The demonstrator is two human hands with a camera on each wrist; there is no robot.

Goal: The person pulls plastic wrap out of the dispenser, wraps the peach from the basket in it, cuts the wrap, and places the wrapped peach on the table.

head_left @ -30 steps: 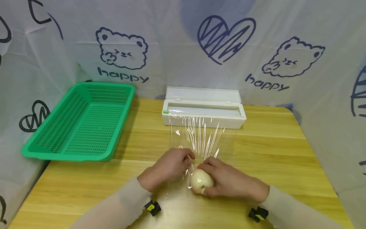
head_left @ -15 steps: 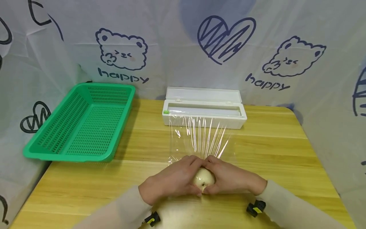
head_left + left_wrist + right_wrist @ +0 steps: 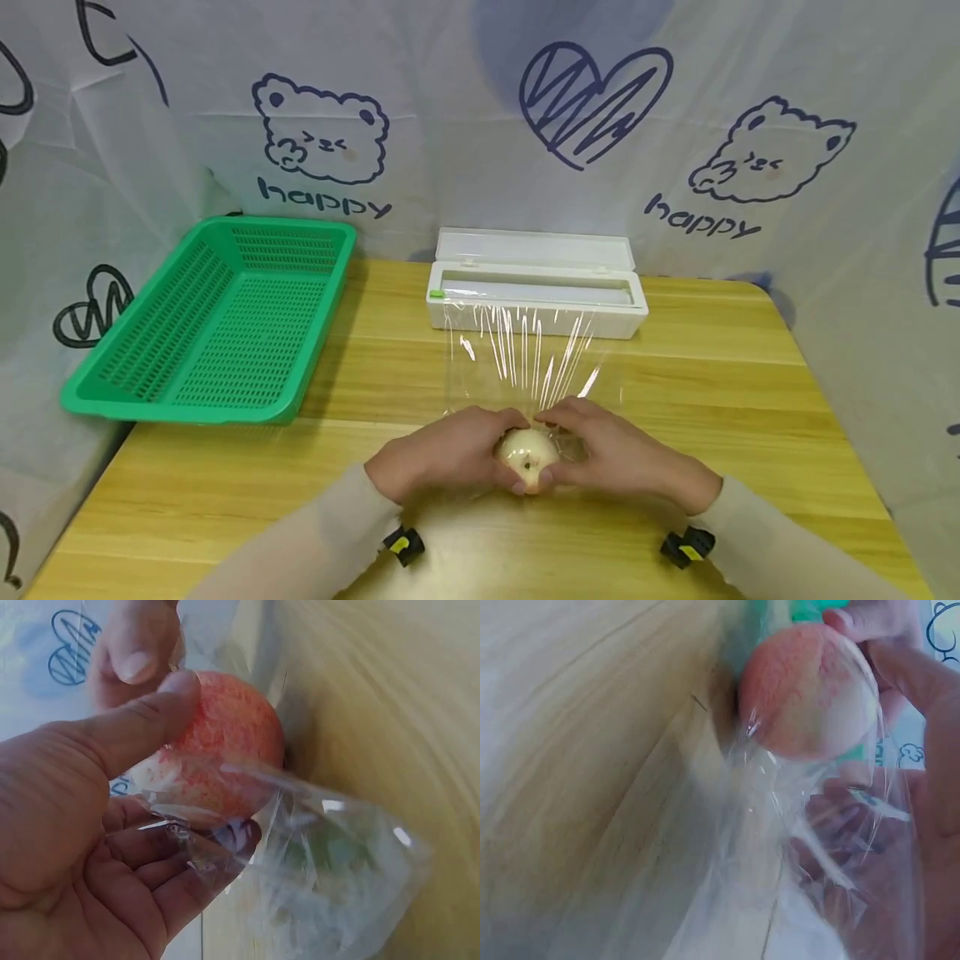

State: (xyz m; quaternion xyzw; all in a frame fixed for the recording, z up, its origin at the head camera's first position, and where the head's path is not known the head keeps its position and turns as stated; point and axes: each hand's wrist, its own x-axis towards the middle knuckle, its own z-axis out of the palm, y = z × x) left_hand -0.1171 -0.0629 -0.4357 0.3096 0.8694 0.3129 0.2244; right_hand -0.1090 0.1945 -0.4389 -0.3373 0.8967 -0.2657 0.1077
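A pale apple [image 3: 527, 457] with a red blush [image 3: 232, 742] is held low over the front half of the table. My left hand [image 3: 457, 450] grips it, the thumb on its near side and the fingers curled beneath. On the other side, my right hand [image 3: 611, 450] has its thumb close against the apple. Its curled fingers hold clear plastic wrap [image 3: 780, 802] beside the fruit; their exact grip is partly hidden. From there the wrap [image 3: 525, 358] stretches, creased, back to the open white dispenser box [image 3: 536, 321].
A green perforated basket [image 3: 318, 333] stands at the left. The dispenser's lid [image 3: 534, 248] is raised and a green slider [image 3: 436, 293] sits at its left end. A printed cloth [image 3: 450, 125] hangs behind the wooden table [image 3: 720, 400].
My left hand has come from the wrap at the left onto the apple. The apple has turned slightly and risen a little in view; my right hand's fingers have spread away from it.
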